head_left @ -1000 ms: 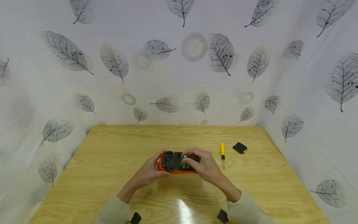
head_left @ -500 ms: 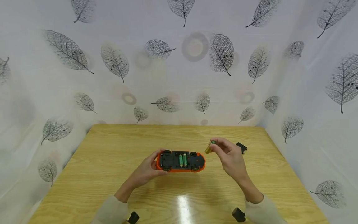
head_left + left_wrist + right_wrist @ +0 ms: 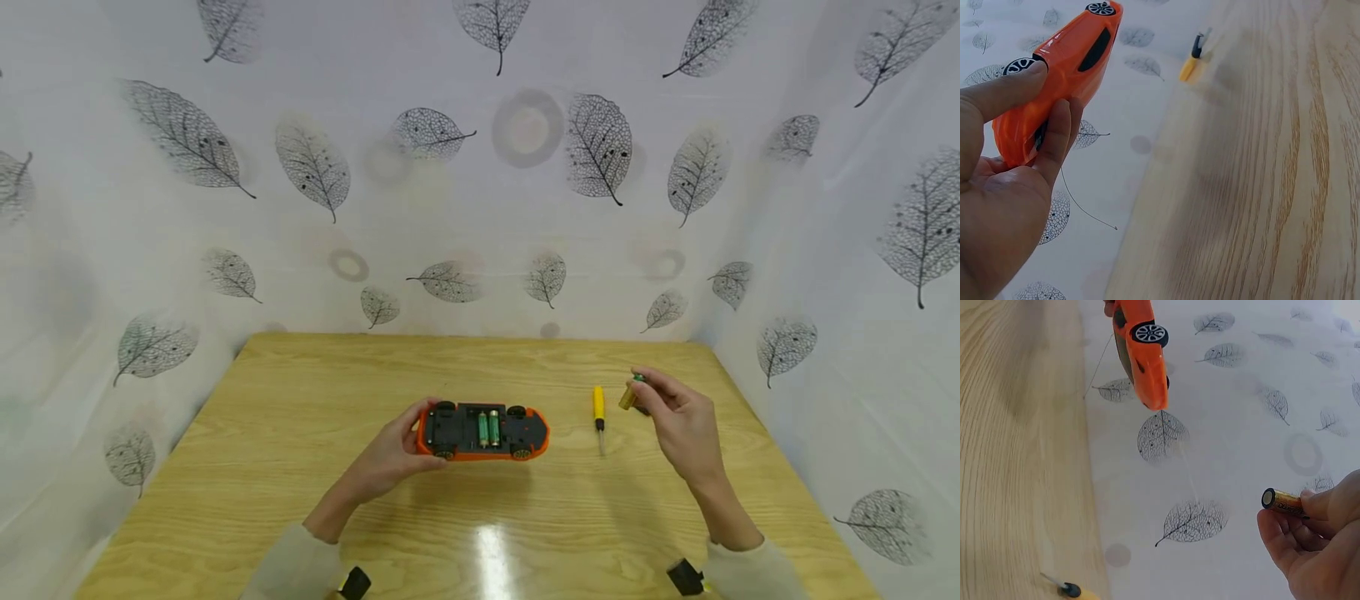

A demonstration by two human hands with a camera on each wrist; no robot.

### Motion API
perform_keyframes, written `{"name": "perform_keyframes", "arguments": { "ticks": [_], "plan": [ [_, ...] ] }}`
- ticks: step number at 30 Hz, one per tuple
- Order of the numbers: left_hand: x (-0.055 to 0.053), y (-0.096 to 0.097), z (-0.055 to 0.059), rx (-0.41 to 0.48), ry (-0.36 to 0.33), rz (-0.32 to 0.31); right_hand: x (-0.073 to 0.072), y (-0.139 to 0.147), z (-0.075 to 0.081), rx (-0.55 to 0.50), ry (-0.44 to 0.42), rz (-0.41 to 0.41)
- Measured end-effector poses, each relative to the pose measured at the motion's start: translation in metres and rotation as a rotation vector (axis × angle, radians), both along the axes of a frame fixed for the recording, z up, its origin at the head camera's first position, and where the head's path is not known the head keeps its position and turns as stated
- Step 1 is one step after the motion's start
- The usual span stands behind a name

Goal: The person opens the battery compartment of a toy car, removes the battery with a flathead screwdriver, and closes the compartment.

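The fingers of the left hand (image 3: 385, 456) clasp the belly-up car (image 3: 452, 430) above the worktop (image 3: 300, 400) and those of the right hand (image 3: 686, 427) pinch a gold battery (image 3: 1284, 503) well apart from it, so a tilt could spill the green batteries (image 3: 494, 428) from the car's open bay (image 3: 472, 422).

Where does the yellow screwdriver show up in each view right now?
Head: screwdriver, right of centre, blade toward the bottom edge.
Left wrist: screwdriver, near the top, slightly right of centre.
Right wrist: screwdriver, bottom left, handle cut off by the edge.
Shared landmark: orange toy car, in all three.
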State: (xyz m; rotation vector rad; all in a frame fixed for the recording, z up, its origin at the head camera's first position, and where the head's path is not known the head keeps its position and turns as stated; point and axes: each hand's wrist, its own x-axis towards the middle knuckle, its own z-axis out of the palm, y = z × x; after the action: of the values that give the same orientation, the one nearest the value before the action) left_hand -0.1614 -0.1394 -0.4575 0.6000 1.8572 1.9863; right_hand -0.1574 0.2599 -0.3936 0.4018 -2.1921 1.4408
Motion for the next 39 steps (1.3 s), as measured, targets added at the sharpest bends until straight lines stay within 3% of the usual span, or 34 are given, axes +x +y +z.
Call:
{"name": "perform_keyframes", "arguments": {
  "ticks": [8,23,31,39],
  "plan": [
    [0.000,-0.003,0.000,0.018,-0.018,0.005,0.001,0.027,-0.014,0.092,-0.095,-0.136],
    [0.000,-0.005,0.001,0.021,-0.018,0.000,0.000,0.060,-0.045,0.154,-0.288,-0.189],
    [0.000,-0.005,0.001,0.018,-0.021,0.010,-0.002,0.071,-0.059,0.152,-0.442,-0.172],
    [0.000,-0.004,0.000,0.017,-0.008,0.005,-0.006,0.080,-0.075,0.169,-0.511,-0.167]
  ]
}}
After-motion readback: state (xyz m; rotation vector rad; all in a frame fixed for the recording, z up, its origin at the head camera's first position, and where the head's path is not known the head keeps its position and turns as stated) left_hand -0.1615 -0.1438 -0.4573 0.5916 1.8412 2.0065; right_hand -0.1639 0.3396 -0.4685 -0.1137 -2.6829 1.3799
